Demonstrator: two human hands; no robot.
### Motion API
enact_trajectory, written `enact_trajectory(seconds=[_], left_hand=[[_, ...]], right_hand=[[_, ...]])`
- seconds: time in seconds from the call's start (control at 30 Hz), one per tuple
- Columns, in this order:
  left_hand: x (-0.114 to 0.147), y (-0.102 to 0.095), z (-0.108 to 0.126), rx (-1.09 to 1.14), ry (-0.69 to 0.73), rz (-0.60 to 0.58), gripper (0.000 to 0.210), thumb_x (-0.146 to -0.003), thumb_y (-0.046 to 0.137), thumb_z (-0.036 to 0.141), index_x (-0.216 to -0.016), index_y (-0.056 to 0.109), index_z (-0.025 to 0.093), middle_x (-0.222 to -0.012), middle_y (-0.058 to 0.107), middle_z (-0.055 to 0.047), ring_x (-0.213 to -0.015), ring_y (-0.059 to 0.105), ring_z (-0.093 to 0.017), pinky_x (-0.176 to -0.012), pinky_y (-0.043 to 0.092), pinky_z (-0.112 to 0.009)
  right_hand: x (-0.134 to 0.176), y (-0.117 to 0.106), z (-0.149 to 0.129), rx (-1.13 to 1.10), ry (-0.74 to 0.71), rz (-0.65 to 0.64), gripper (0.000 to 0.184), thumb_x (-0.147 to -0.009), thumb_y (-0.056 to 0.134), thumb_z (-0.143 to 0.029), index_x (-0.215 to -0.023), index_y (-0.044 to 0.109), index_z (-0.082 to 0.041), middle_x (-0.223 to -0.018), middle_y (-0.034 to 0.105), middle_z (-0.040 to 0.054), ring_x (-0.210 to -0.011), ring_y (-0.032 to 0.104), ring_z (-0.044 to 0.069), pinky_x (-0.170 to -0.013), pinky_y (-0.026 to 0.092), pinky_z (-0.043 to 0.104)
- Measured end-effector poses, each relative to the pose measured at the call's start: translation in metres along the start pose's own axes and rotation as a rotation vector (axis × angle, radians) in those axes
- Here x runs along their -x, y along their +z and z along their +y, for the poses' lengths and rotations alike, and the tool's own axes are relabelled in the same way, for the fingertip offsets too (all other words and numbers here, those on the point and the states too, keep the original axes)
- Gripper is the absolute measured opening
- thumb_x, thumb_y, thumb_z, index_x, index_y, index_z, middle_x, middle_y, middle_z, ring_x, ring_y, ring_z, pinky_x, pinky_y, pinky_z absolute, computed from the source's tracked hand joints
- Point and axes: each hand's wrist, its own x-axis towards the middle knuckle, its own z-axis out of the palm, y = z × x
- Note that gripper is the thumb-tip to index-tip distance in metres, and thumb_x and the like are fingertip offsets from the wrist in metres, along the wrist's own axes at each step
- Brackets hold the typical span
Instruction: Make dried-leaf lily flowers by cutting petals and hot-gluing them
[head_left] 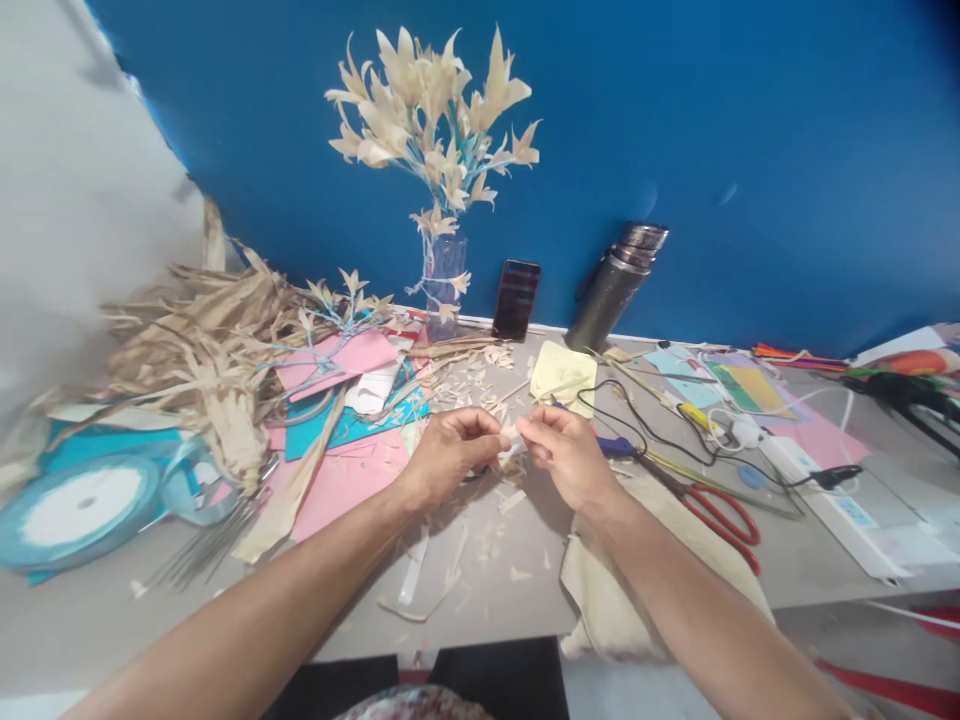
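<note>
Over the middle of the table, my left hand [450,457] and my right hand [566,455] face each other with fingertips pinched. Between them is a small whitish, see-through piece [513,440], too small and blurred to name. Pale scraps of dried husk [491,535] are scattered on the table beneath and around both hands. Left of my left hand lie pink paper sheets [341,490] and a long husk strip [300,485]. A blue-handled tool [616,447] is close to my right hand, its front part hidden. A beige cloth [664,540] lies under my right forearm.
A vase [446,275] of husk flowers [431,100], a phone [516,300] and a dark flask [616,285] stand along the blue wall. Left are piled husks [217,350] and a ribbon roll [82,505]; right, red-handled scissors [724,520], cables and a power strip [825,500].
</note>
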Motion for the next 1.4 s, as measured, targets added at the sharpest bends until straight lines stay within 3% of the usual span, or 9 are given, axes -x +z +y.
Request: enact_trajectory(seconds=[0.3, 0.43, 0.53, 0.63, 0.9, 1.0, 1.13, 1.3, 1.4], left_hand=[[-0.002, -0.002, -0.003, 0.112, -0.003, 0.019, 0.024, -0.067, 0.081, 0.033, -0.072, 0.068, 0.015, -0.051, 0.060, 0.003, -0.045, 0.048, -0.007, -0.049, 0.033, -0.020], [-0.003, -0.003, -0.004, 0.126, 0.014, 0.020, 0.023, -0.065, 0.082, 0.032, -0.073, 0.069, 0.015, -0.051, 0.059, 0.003, -0.047, 0.049, -0.008, -0.050, 0.035, -0.020], [-0.002, -0.003, -0.003, 0.099, 0.025, 0.016, 0.022, -0.065, 0.082, 0.032, -0.072, 0.070, 0.015, -0.052, 0.059, 0.003, -0.047, 0.049, -0.008, -0.051, 0.037, -0.020], [-0.001, -0.001, 0.000, 0.036, 0.047, 0.015, 0.021, -0.066, 0.082, 0.032, -0.071, 0.070, 0.015, -0.052, 0.059, 0.003, -0.048, 0.049, -0.008, -0.051, 0.037, -0.020], [-0.002, -0.003, -0.002, -0.062, 0.121, 0.000, 0.016, -0.073, 0.077, 0.030, -0.074, 0.070, 0.015, -0.056, 0.057, 0.003, -0.051, 0.049, -0.008, -0.051, 0.037, -0.021], [0.000, -0.004, -0.002, -0.066, 0.145, -0.052, 0.016, -0.074, 0.076, 0.030, -0.074, 0.070, 0.015, -0.062, 0.060, 0.002, -0.052, 0.050, -0.008, -0.052, 0.039, -0.021], [0.001, -0.004, 0.001, -0.037, 0.170, -0.092, 0.016, -0.074, 0.077, 0.031, -0.075, 0.072, 0.016, -0.071, 0.063, 0.000, -0.054, 0.052, -0.008, -0.053, 0.041, -0.022], [0.001, -0.004, 0.004, -0.045, 0.122, -0.028, 0.018, -0.073, 0.078, 0.032, -0.074, 0.072, 0.015, -0.059, 0.060, 0.001, -0.050, 0.050, -0.009, -0.050, 0.037, -0.022], [0.002, -0.003, 0.005, -0.077, 0.077, -0.008, 0.019, -0.070, 0.079, 0.031, -0.072, 0.071, 0.014, -0.053, 0.059, 0.001, -0.048, 0.051, -0.010, -0.049, 0.038, -0.022]], right_hand=[[-0.002, -0.010, -0.003, -0.118, -0.028, -0.160, 0.028, -0.072, 0.078, -0.040, -0.078, 0.067, -0.015, -0.069, 0.057, -0.0016, -0.045, 0.030, 0.002, -0.043, 0.017, 0.020], [0.002, -0.010, -0.004, 0.045, -0.130, -0.238, 0.025, -0.073, 0.078, -0.035, -0.087, 0.070, -0.016, -0.072, 0.060, -0.0003, -0.052, 0.041, 0.006, -0.047, 0.029, 0.020], [0.005, -0.008, -0.005, 0.127, -0.138, -0.232, 0.028, -0.072, 0.081, -0.037, -0.085, 0.068, -0.016, -0.075, 0.062, 0.0005, -0.062, 0.053, 0.011, -0.055, 0.041, 0.022], [0.004, -0.008, -0.003, 0.140, -0.122, -0.218, 0.032, -0.070, 0.082, -0.040, -0.086, 0.067, -0.017, -0.076, 0.063, 0.0004, -0.063, 0.056, 0.012, -0.058, 0.045, 0.024], [0.000, -0.010, 0.000, 0.115, -0.114, -0.196, 0.029, -0.072, 0.082, -0.041, -0.078, 0.067, -0.016, -0.061, 0.054, -0.0042, -0.050, 0.040, 0.006, -0.047, 0.029, 0.021], [0.000, -0.011, 0.001, 0.049, -0.018, -0.215, 0.032, -0.070, 0.083, -0.040, -0.068, 0.064, -0.014, -0.057, 0.054, -0.0033, -0.046, 0.034, 0.004, -0.045, 0.021, 0.021], [-0.001, -0.014, 0.001, -0.121, 0.126, -0.278, 0.030, -0.069, 0.083, -0.039, -0.073, 0.069, -0.013, -0.068, 0.064, 0.0023, -0.045, 0.028, 0.002, -0.044, 0.016, 0.021], [-0.001, -0.014, -0.003, -0.110, 0.019, -0.239, 0.036, -0.077, 0.075, -0.050, -0.084, 0.073, -0.015, -0.064, 0.057, 0.0001, -0.045, 0.030, 0.004, -0.043, 0.015, 0.022], [0.002, -0.010, -0.002, -0.016, -0.044, -0.187, 0.039, -0.071, 0.080, -0.051, -0.086, 0.073, -0.016, -0.058, 0.052, -0.0033, -0.046, 0.033, 0.006, -0.044, 0.018, 0.023]])
